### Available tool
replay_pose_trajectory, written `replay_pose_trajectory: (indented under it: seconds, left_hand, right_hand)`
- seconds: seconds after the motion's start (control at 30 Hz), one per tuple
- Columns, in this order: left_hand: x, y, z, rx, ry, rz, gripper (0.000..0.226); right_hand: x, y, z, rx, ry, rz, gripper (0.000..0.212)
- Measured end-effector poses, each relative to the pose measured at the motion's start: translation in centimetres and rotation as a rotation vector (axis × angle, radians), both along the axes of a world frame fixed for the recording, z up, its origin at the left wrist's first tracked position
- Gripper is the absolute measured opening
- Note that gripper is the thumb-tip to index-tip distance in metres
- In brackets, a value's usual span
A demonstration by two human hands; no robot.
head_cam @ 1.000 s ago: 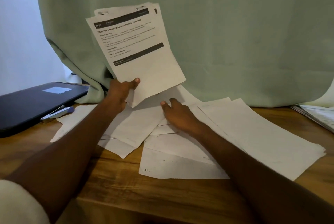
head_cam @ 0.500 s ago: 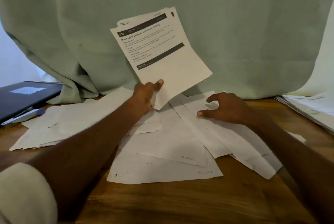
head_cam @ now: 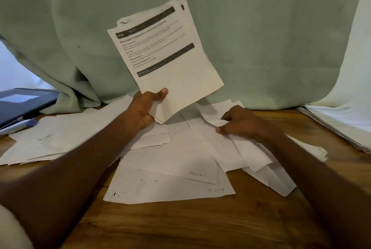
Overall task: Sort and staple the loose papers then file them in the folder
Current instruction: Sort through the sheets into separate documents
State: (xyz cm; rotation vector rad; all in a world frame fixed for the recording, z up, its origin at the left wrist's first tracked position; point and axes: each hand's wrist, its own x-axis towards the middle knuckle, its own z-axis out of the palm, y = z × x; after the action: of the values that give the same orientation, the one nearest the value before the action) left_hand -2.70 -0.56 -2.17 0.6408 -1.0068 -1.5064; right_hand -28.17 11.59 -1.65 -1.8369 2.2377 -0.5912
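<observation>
The left hand grips a small sheaf of printed pages by its lower corner, thumb pressed across the front and fingers curled behind. The sheaf stands raised above the table, tilted to the right, its top page carrying black bars and the heading "Shoe Rack Organization". The right hand reaches down to the loose papers scattered on the wooden table, thumb and fingers pinching the lifted edge of one white sheet. Most of the scattered sheets lie blank side up, overlapping one another between and beneath both forearms. A dark folder lies at the left edge of the table, well apart from both hands, with a blurred blue and white object just in front of it. A separate stack of papers sits at the right edge. A pale green curtain hangs behind everything.
</observation>
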Motion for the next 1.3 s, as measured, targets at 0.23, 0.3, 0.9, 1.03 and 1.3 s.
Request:
replay_pose_trajectory:
  seconds: [0.23, 0.3, 0.9, 1.03, 1.3]
  left_hand:
    - [1.1, -0.7, 0.7, -0.099, 0.116, -0.130, 0.032]
    - [1.5, -0.6, 1.0, -0.122, 0.163, -0.218, 0.024]
    - [1.2, 0.6, 1.4, -0.124, 0.176, -0.260, 0.032]
    - [1.2, 0.8, 1.6, -0.112, 0.185, -0.251, 0.027]
    - [8.2, -0.8, 4.6, -0.106, 0.299, 0.063, 0.020]
  right_hand:
    - [0.1, 1.4, 3.4, -0.694, -0.201, -0.071, 0.008]
    - [0.0, 2.2, 5.0, -0.945, -0.670, 0.090, 0.013]
    - [-0.8, 2.3, 5.6, -0.994, -1.273, 0.032, 0.021]
    - [0.1, 2.5, 5.5, -1.108, -1.107, -0.074, 0.022]
    - [6.6, 2.7, 5.0, -1.418, -0.341, 0.125, 0.031]
